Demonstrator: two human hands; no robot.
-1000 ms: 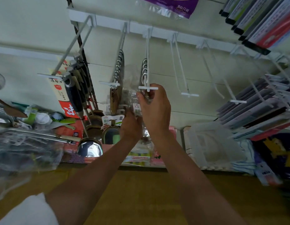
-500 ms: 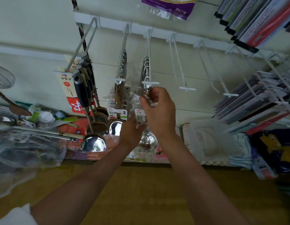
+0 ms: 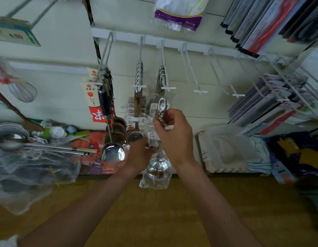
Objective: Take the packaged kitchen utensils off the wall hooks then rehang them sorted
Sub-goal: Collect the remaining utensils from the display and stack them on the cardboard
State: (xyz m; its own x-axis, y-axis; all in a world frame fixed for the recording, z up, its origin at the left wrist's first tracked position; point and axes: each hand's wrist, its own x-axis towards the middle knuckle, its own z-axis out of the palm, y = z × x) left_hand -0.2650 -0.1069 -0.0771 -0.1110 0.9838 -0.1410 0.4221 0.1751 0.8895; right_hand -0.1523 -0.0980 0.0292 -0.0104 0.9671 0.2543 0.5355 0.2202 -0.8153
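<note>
A steel ladle in a clear plastic bag (image 3: 159, 168) hangs free of the hooks in my hands, its handle end with the hanging hole pointing up. My right hand (image 3: 174, 138) pinches the upper handle below the wall hook (image 3: 168, 88), which carries more bagged ladles. My left hand (image 3: 139, 154) grips the bag at the labelled middle of the handle. Two hooks to the left hold a row of steel ladles (image 3: 139, 97) and black-handled ladles with red and cream cards (image 3: 105, 100).
Two bare white hooks (image 3: 200, 91) stick out to the right of the ladles. Flat packaged goods (image 3: 272, 104) hang at right. A counter shelf with loose ladles in plastic (image 3: 38, 148) lies at left, a white basket (image 3: 229, 150) at right, wooden floor below.
The bagged ladle has come off the hook tip and moved down with both hands. The camera has tilted up, showing more of the wall.
</note>
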